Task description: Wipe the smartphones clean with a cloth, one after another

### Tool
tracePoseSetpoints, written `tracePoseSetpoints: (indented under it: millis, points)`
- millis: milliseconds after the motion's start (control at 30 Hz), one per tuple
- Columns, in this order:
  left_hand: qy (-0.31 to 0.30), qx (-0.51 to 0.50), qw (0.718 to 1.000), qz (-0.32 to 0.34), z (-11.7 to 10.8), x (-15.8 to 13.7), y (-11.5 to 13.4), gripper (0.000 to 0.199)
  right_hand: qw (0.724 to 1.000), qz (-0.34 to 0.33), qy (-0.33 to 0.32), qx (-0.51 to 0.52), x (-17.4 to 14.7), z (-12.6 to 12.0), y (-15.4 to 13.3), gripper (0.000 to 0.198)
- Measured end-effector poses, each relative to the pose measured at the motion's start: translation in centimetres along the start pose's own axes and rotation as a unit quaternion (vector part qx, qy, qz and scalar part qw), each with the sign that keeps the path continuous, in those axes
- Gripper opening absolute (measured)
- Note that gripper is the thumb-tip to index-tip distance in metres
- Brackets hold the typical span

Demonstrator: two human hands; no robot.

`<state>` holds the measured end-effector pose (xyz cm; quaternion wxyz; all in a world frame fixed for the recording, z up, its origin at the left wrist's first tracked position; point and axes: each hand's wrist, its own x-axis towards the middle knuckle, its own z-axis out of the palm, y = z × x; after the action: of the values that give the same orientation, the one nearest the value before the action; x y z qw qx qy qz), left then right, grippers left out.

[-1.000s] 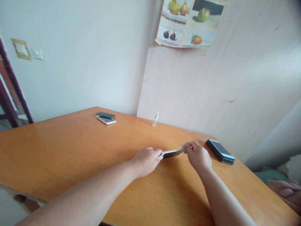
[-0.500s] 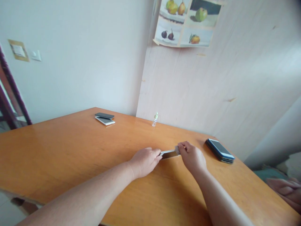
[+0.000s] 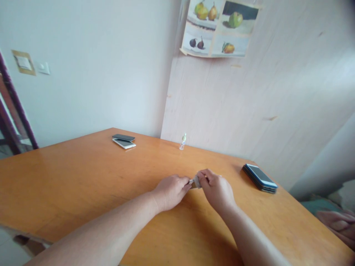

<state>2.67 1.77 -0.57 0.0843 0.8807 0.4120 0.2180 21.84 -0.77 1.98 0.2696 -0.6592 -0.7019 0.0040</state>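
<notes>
My left hand (image 3: pixel 172 191) is closed around the left end of a smartphone (image 3: pixel 193 186), a thin slab tilted just above the table. My right hand (image 3: pixel 217 189) pinches a small whitish wipe (image 3: pixel 197 181) against the phone's upper edge, close to the left fingers. Most of the phone is hidden behind both hands. Beyond them, near the wall, stands a small clear spray bottle (image 3: pixel 182 142) with a pale green top.
On the orange-brown wooden table (image 3: pixel 83 177), two phones (image 3: pixel 124 143) lie overlapping at the back left. A stack of several phones (image 3: pixel 260 178) sits at the right edge. Fruit pictures (image 3: pixel 219 29) hang on the wall. Folded fabric (image 3: pixel 335 221) shows at far right.
My right hand has slid left along the phone's edge with the wipe, closer to my left hand. The left hand keeps its hold in nearly the same place.
</notes>
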Motion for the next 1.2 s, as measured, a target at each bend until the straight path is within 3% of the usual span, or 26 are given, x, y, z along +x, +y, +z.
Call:
tracePoseSetpoints:
  millis: [100,200,267,500,567,700,800,900,1100,1200]
  points:
    - [0.003,0.021,1.000,0.001,0.0,0.0,0.1,0.029,0.994,0.101,0.027,-0.043,1.6,-1.0,3.4,0.036]
    - [0.001,0.027,1.000,-0.006,0.0,0.1,0.2,0.029,0.986,0.148,0.039,-0.071,2.5,-1.6,5.5,0.039]
    - [0.001,0.018,1.000,-0.010,0.0,0.1,0.2,0.029,0.988,0.134,0.039,-0.063,2.3,-1.3,5.1,0.039]
    - [-0.009,-0.027,1.000,0.002,-0.2,0.0,0.1,0.028,1.000,-0.021,-0.002,0.010,-0.7,0.5,-1.4,0.034]
    - [-0.008,-0.020,1.000,-0.003,-0.2,0.0,0.1,0.028,1.000,-0.005,0.002,0.003,-0.3,0.2,-0.8,0.034]
    - [-0.004,0.006,1.000,-0.009,-0.2,0.0,0.2,0.030,0.992,0.115,0.030,-0.044,1.7,-1.0,3.6,0.038]
    - [-0.004,0.009,1.000,-0.011,-0.1,0.1,0.2,0.029,0.986,0.152,0.045,-0.056,2.6,-1.5,5.7,0.039]
    - [0.000,0.006,1.000,-0.008,0.0,0.0,0.1,0.029,0.991,0.121,0.040,-0.033,2.0,-0.9,4.3,0.037]
    - [-0.002,-0.023,1.000,0.007,0.0,0.0,-0.1,0.027,0.999,-0.018,-0.008,0.030,-0.5,0.6,-1.1,0.034]
    - [-0.005,-0.018,1.000,-0.001,-0.1,0.0,0.0,0.028,1.000,0.017,0.003,0.010,0.2,0.1,0.4,0.035]
